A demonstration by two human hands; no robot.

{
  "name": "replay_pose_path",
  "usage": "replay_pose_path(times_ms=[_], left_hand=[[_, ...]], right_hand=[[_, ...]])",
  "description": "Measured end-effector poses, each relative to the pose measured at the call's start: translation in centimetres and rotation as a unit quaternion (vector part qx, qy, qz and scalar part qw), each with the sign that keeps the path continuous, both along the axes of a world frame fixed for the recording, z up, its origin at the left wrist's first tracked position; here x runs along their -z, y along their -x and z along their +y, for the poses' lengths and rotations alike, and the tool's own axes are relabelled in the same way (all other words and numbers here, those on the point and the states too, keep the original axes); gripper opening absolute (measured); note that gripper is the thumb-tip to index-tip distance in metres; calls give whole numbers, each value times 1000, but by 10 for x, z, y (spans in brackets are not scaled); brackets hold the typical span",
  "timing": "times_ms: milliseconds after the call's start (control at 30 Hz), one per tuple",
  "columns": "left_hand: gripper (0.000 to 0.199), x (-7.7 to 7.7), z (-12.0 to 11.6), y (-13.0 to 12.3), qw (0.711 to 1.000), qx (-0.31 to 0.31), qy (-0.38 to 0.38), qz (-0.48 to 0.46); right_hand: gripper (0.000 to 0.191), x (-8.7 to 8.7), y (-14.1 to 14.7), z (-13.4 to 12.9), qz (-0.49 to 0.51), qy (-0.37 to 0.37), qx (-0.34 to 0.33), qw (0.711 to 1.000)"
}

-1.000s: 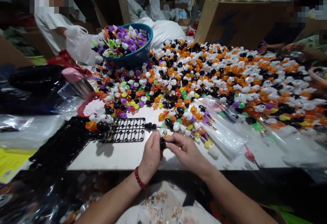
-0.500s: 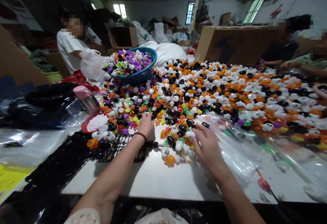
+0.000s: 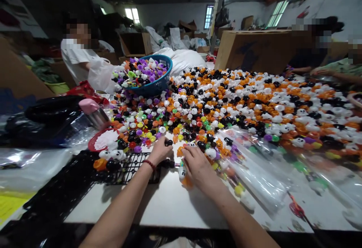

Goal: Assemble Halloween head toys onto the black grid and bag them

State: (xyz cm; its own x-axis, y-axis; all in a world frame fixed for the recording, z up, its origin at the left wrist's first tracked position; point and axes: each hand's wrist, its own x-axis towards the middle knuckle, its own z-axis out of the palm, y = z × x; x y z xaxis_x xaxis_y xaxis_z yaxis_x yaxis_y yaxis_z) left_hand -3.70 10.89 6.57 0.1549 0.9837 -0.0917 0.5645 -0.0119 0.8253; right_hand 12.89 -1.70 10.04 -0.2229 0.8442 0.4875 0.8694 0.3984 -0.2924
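My left hand, wearing a dark red bead bracelet, is closed with a small black plastic figure at its fingertips. My right hand is bent inward over small figures, its fingertips at an orange pumpkin figure; its thumb is mostly hidden. Just below its fingers lie a white ghost figure and an orange piece. Under my left wrist is a black plastic grid, with a dark-handled piece beside it.
A large heap of orange, white and black figures covers the table's far side. A blue basket of figures stands behind. Clear plastic bags lie right; a red dish and pink-lidded bottle stand left. Other people sit around.
My right hand has moved left, from the bag's edge to the orange pumpkin figure. My left hand has drawn back toward me from the heap, and a black figure now shows at its fingertips.
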Motion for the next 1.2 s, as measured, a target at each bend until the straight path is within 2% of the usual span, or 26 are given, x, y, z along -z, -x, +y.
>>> replay_pose_path(times_ms=[100,167,200,267,333,367,433,533,667,800,933,1067,1200], left_hand=[[17,-10,-22,3,992,-18,26,-119],[16,-17,-35,7,975,-42,53,-213],[17,-20,-41,9,955,-70,81,-277],[18,-24,-52,13,886,-141,154,-414],[17,-26,-61,16,813,-198,211,-505],[17,-28,-65,17,795,-210,224,-523],[20,-30,-71,18,773,-220,241,-545],[30,-32,-76,19,751,-226,270,-558],[37,-30,-78,25,754,-248,254,-552],[42,-22,-77,29,767,-264,224,-541],[49,-16,-81,23,812,-231,159,-512],[48,-15,-90,10,868,-209,83,-443],[46,-15,-100,-1,899,-161,38,-405]], right_hand=[[21,-14,1,13,-50,44,-10,998],[19,-25,-1,32,-111,79,-17,990],[19,-29,-2,45,-143,96,-17,985],[22,-33,-1,76,-195,126,-10,972],[22,-29,2,108,-225,164,-22,960],[21,-25,5,122,-229,172,-32,958],[17,-14,11,143,-227,181,-49,956],[10,0,22,157,-209,186,-46,959],[22,2,32,147,-168,173,-29,970],[23,-9,36,104,-97,171,-49,979],[16,-14,32,44,72,154,-130,977],[16,-13,23,6,96,133,-137,977],[17,-16,13,-8,87,131,-101,982]])
